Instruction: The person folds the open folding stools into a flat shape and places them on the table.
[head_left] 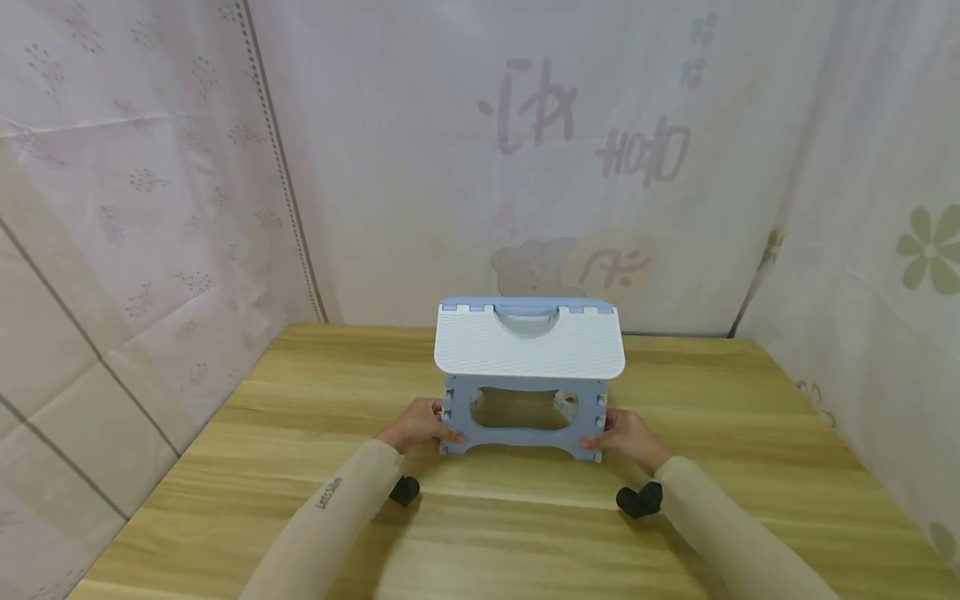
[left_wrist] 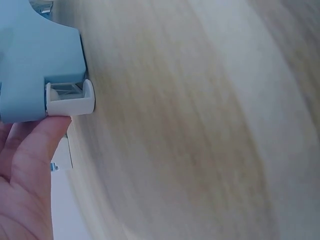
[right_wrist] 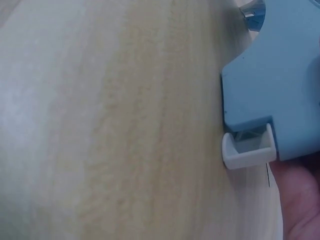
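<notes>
A folding stool [head_left: 528,350], with a white ribbed top and a pale blue leg panel, stands on the wooden table in the head view. My left hand [head_left: 422,423] grips the left edge of the leg panel, thumb at its front near the foot. On the opposite edge, my right hand [head_left: 628,435] holds the panel with its thumb in front too. The other fingers are mostly hidden by the stool. Up close in the left wrist view, a white end piece [left_wrist: 72,102] shows beside the blue leg; the right wrist view has a similar white piece [right_wrist: 250,152].
Wood-grain table [head_left: 510,533] spreads around the stool. Patterned curtains [head_left: 390,167] hang behind and on both sides of the table. Black objects [head_left: 640,500] sit by both wrists.
</notes>
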